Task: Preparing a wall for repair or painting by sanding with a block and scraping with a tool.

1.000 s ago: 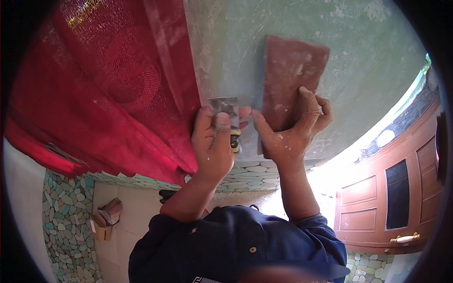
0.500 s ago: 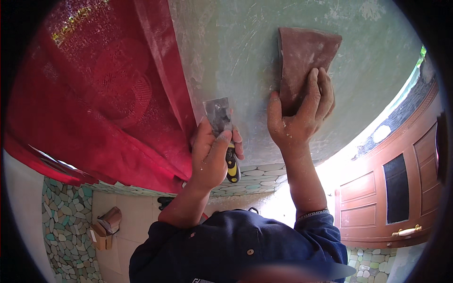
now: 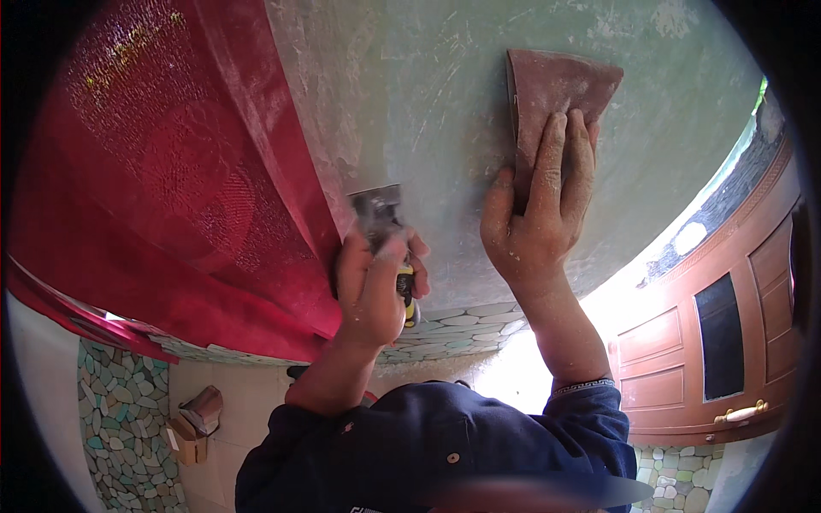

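Observation:
A folded sheet of brown sandpaper lies against the pale green wall. My right hand grips its lower part, fingers stretched over the front and thumb at the left edge. Dust coats those fingers. Lower and to the left, my left hand is closed around a putty knife, its metal blade pointing up and its black and yellow handle showing below the fingers. The blade is a little blurred. That hand is close to the edge of the red curtain.
The wall has scuffs and whitish patches. To the right stands a brown panelled door with a pale handle. Pebble-patterned stone covers a strip at lower left, near a small cardboard box on the tiled floor.
My left hand with the putty knife has shifted slightly left and tilted. My right hand's fingers have straightened and moved up along the sandpaper. The curtain's edge appears farther left.

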A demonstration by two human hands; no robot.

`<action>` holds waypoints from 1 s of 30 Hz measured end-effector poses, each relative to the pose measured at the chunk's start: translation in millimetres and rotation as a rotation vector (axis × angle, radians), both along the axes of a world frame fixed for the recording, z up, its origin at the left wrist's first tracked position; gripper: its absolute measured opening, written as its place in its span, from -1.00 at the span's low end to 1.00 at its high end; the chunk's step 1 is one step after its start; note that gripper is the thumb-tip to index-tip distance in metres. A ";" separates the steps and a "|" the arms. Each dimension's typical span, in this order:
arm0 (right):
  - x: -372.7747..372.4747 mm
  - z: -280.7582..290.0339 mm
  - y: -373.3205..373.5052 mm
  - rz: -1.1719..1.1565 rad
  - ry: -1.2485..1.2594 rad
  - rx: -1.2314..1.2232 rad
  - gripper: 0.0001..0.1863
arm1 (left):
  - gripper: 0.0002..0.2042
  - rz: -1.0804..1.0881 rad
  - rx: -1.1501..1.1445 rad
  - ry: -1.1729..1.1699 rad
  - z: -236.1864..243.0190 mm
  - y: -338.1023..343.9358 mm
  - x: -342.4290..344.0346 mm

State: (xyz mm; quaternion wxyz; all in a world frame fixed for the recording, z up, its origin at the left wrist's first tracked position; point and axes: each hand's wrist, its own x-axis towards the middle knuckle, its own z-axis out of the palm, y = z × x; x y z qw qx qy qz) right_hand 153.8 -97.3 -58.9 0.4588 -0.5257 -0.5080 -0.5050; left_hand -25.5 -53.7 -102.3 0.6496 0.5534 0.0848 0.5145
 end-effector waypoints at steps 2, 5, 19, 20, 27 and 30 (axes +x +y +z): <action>-2.5 2.2 -4.7 0.007 0.008 -0.030 -0.31 | -0.85 -0.002 -0.009 -0.077 7.4 6.0 -2.7; -3.1 1.5 -6.1 0.092 0.042 -0.030 -0.33 | -0.81 -0.152 0.063 -0.124 17.9 10.0 -5.7; 0.8 8.8 -19.4 0.049 0.028 -0.141 -0.37 | -0.67 0.536 0.521 0.181 17.6 21.2 -13.3; 3.0 5.5 -12.1 0.019 0.019 -0.099 -0.36 | -0.64 0.562 0.765 0.222 17.5 26.0 -13.9; 10.0 -1.5 -6.3 0.107 0.000 -0.070 -0.43 | -0.49 0.400 0.487 -0.134 10.1 18.7 -1.5; 9.6 -6.6 -4.7 0.152 0.026 -0.060 -0.46 | -0.54 0.444 0.604 -0.208 4.1 20.3 1.4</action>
